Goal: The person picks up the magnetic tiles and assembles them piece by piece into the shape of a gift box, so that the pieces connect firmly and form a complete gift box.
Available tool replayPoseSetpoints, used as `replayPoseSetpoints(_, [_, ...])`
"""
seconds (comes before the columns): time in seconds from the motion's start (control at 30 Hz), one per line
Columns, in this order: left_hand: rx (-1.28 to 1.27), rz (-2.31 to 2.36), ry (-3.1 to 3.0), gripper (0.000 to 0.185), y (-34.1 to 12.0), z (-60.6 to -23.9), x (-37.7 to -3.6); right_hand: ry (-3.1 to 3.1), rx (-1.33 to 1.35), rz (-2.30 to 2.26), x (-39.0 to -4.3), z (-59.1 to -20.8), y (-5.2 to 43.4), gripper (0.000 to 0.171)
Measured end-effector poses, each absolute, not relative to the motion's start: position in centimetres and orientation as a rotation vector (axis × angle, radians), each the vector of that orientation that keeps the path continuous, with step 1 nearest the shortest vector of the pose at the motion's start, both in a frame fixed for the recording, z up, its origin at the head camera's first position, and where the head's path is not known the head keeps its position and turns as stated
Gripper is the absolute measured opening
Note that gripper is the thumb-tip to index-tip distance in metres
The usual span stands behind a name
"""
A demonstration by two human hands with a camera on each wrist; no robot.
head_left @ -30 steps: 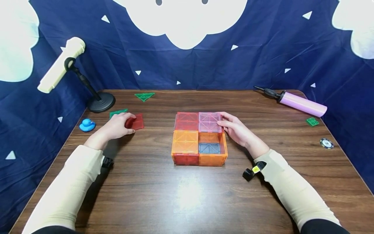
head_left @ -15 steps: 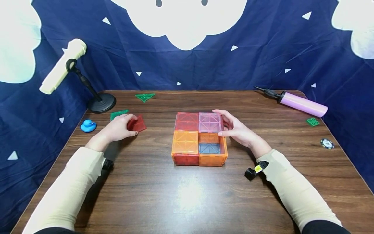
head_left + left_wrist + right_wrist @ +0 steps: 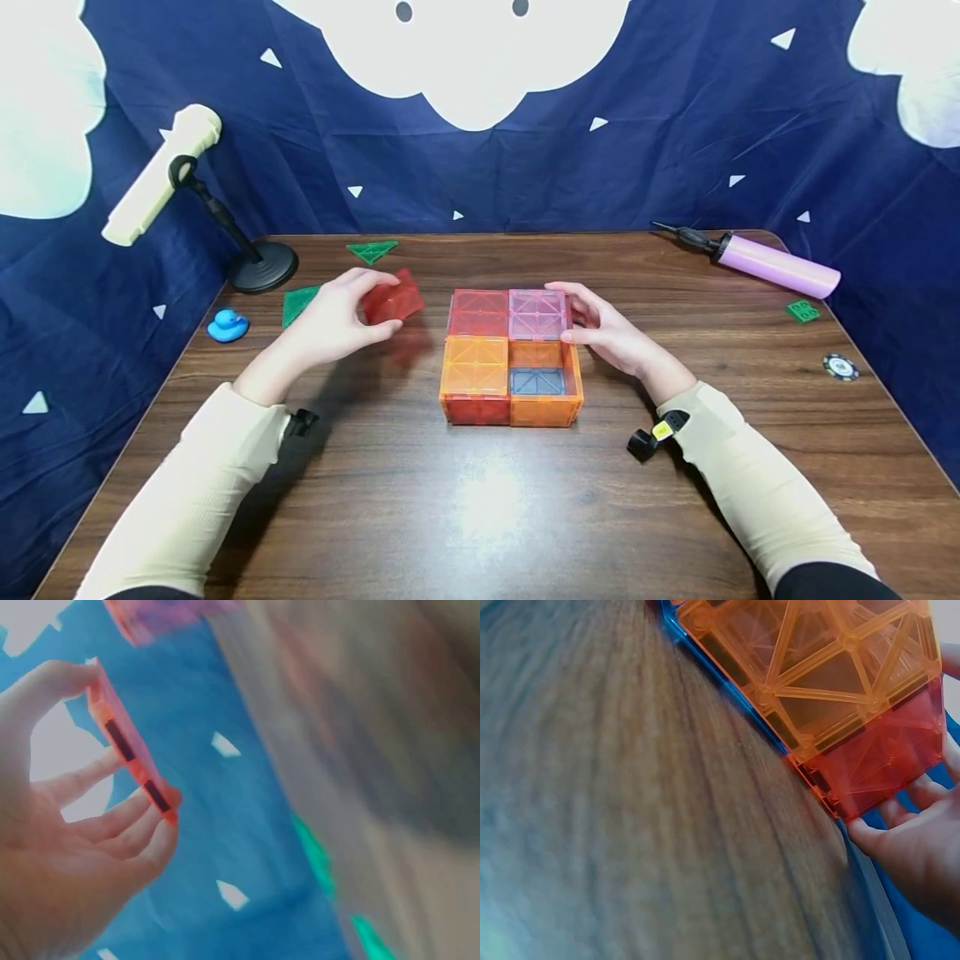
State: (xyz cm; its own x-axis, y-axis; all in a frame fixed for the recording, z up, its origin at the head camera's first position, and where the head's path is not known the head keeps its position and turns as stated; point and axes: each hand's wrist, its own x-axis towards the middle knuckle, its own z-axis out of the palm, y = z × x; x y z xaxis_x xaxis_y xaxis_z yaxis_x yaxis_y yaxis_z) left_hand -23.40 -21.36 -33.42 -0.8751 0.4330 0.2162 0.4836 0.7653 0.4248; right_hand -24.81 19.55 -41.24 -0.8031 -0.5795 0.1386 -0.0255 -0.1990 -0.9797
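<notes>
My left hand (image 3: 337, 321) pinches a red square magnetic tile (image 3: 396, 298) by its edges, tilted and lifted above the table; in the left wrist view the tile (image 3: 129, 742) shows edge-on between thumb and fingers. In the middle stands a low box of see-through magnetic tiles (image 3: 476, 408). Its top bears a red tile (image 3: 480, 312), a pink one (image 3: 537, 314) and an orange one (image 3: 476, 365); the near right compartment is uncovered, with a blue-grey tile (image 3: 537, 381) at its bottom. My right hand (image 3: 611, 337) holds the box's far right corner, thumb on the side wall, fingertips behind.
A green tile (image 3: 298, 304) lies partly behind the left hand, and a green triangular tile (image 3: 371, 252) lies farther back. At left are a blue duck (image 3: 227, 326) and a microphone stand (image 3: 262, 265). At right lie a purple pump (image 3: 776, 265), green brick (image 3: 803, 312) and poker chip (image 3: 840, 367).
My left hand has picked up the red tile from the table and carried it right, toward the box. The right hand has shifted from the pink tile to the box's corner.
</notes>
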Motion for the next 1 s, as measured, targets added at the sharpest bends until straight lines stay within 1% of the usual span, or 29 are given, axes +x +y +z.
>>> replayPoseSetpoints(0.2, [-1.075,-0.785,-2.654,0.053,-15.4,-31.8,-21.2,1.624,-0.667,-2.082,-24.8,-41.4,19.8,0.062])
replayPoseSetpoints(0.33, [-1.229,-0.8,-2.616,0.057,-11.8,-31.6,-20.0,1.572,-0.656,-2.112,-24.8,-41.5,20.0,0.059])
replayPoseSetpoints(0.47, [-1.34,-0.797,-2.599,0.055,-8.8,-32.1,-18.9,1.539,-0.668,-2.132,-24.9,-41.7,20.0,0.059])
replayPoseSetpoints(0.7, [-1.376,-0.728,-2.61,0.051,-5.1,-33.7,-17.6,1.553,-0.713,-2.117,-25.2,-42.0,19.9,0.06])
replayPoseSetpoints(1.0, [-1.37,-0.663,-2.63,0.049,-4.0,-34.8,-17.6,1.54,-0.724,-2.115,-25.1,-41.9,20.2,0.061])
